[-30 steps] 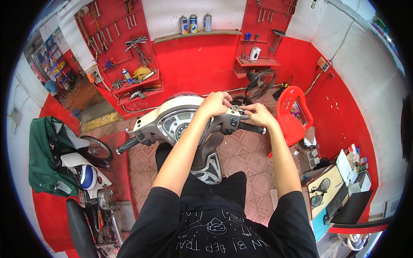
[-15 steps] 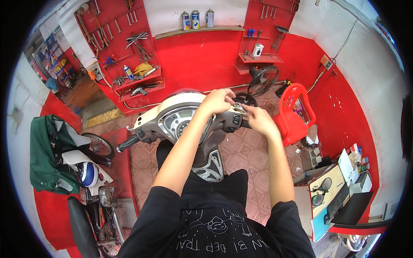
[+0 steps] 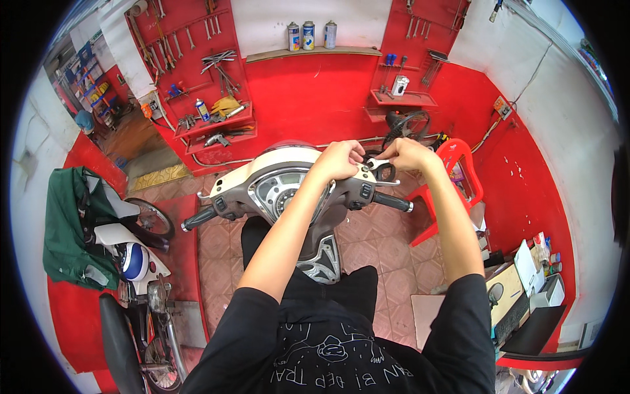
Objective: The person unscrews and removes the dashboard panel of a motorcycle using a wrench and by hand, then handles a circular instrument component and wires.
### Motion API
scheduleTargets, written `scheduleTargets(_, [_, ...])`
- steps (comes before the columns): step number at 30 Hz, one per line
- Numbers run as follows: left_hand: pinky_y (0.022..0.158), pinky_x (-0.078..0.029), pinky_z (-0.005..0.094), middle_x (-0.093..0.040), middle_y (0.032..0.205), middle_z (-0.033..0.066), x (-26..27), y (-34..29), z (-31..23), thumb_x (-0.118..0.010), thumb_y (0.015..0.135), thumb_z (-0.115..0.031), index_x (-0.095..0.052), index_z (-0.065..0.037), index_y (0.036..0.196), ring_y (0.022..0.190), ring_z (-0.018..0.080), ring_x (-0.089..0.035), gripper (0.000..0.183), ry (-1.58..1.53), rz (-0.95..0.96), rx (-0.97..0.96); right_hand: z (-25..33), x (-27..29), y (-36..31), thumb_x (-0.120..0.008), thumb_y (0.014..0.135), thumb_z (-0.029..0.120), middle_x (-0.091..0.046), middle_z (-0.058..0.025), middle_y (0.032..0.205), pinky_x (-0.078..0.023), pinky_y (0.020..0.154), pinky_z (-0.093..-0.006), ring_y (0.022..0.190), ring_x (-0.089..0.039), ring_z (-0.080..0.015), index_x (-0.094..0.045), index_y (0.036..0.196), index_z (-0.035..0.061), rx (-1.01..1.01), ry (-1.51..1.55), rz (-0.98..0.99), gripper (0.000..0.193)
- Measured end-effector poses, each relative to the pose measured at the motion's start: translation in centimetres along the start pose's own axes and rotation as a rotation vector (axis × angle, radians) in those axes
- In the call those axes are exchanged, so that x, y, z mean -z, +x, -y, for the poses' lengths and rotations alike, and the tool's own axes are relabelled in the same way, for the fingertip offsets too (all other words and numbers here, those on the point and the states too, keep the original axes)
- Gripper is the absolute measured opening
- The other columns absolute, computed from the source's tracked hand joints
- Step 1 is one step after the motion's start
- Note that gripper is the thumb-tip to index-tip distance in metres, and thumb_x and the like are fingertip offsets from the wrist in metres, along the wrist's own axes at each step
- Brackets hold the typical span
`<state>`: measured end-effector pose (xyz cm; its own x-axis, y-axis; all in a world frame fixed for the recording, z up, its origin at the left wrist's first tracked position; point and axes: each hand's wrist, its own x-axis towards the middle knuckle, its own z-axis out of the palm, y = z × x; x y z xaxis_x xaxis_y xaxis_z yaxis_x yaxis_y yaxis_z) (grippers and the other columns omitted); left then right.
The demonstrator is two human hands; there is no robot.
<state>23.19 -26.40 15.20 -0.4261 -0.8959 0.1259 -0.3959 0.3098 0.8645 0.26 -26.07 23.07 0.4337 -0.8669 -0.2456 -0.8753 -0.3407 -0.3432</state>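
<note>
A scooter's handlebar with a cream cover and round speedometer cluster stands in front of me. My left hand rests over the right part of the cover, its fingers curled together at the far edge; what they hold, if anything, is hidden. Just right of it, my right hand pinches a small silver wrench, whose open jaw shows near the cover's right end. The right handlebar grip lies below that hand, untouched. The left grip is out at the other side.
A red plastic chair stands close on the right, before a desk with a keyboard. At left are a green cover and a parked motorbike. Ahead, tools hang above a red shelf; spray cans line a ledge.
My right hand has moved up and away from the handlebar, now showing the silver wrench and uncovering the right grip. The left hand stays over the cover. The view has shifted slightly.
</note>
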Motion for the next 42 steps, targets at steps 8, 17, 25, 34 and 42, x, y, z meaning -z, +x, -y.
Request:
scheduleTargets(8, [0.084,-0.060,0.0342,-0.077,0.103,0.0172,-0.3,-0.2,-0.3,-0.071,0.069,0.000,-0.068,0.003,0.112,0.093,0.0230,-0.075,0.043,0.073,0.030,-0.032,2.9,0.5,0.7,-0.073,0.067,0.017,-0.075,-0.0108,0.086,-0.057,0.074,-0.0400,0.086,-0.073,-0.0296,-0.081,0.097,0.0222,0.195,-0.600,-0.064,0.031])
scheduleTargets(17, [0.084,-0.060,0.0339,-0.077,0.105,0.0148,-0.4,-0.1,-0.4,-0.074,0.070,0.000,-0.068,0.001,0.111,0.093,0.0224,-0.075,0.041,0.074,0.027,-0.037,0.2,-1.4,1.5,-0.074,0.073,0.022,-0.072,-0.0075,0.077,-0.056,0.067,-0.0413,0.077,-0.072,-0.0283,-0.079,0.087,0.0237,0.463,-0.686,-0.249,0.016])
scheduleTargets(25, [0.083,-0.060,0.0340,-0.077,0.104,0.0147,-0.4,0.0,0.3,-0.073,0.070,0.001,-0.069,0.002,0.109,0.091,0.0215,-0.075,0.039,0.056,0.019,-0.040,2.2,-2.1,1.1,-0.069,0.077,0.020,-0.073,-0.0070,0.075,-0.055,0.062,-0.0384,0.073,-0.074,-0.0251,-0.075,0.073,0.0155,0.466,-0.967,-0.205,0.008])
scheduleTargets(34, [0.079,-0.060,0.0333,-0.077,0.101,0.0156,-0.5,-0.2,0.1,-0.069,0.070,0.001,-0.070,0.001,0.107,0.087,0.0211,-0.075,0.038,0.081,-0.054,-0.059,2.8,-3.1,1.0,-0.068,0.079,0.021,-0.074,-0.0063,0.076,-0.055,0.061,-0.0369,0.071,-0.074,-0.0239,-0.074,0.068,0.0165,0.436,-1.008,-0.191,0.013])
scheduleTargets(42, [0.079,-0.059,0.0334,-0.076,0.097,0.0161,-0.1,-0.7,-0.5,-0.062,0.074,0.003,-0.070,0.002,0.106,0.089,0.0234,-0.076,0.034,0.042,-0.091,-0.024,0.5,-4.3,-0.4,-0.067,0.082,0.021,-0.075,-0.0095,0.081,-0.056,0.063,-0.0405,0.071,-0.073,-0.0276,-0.075,0.085,0.0121,0.474,-0.925,-0.294,0.012])
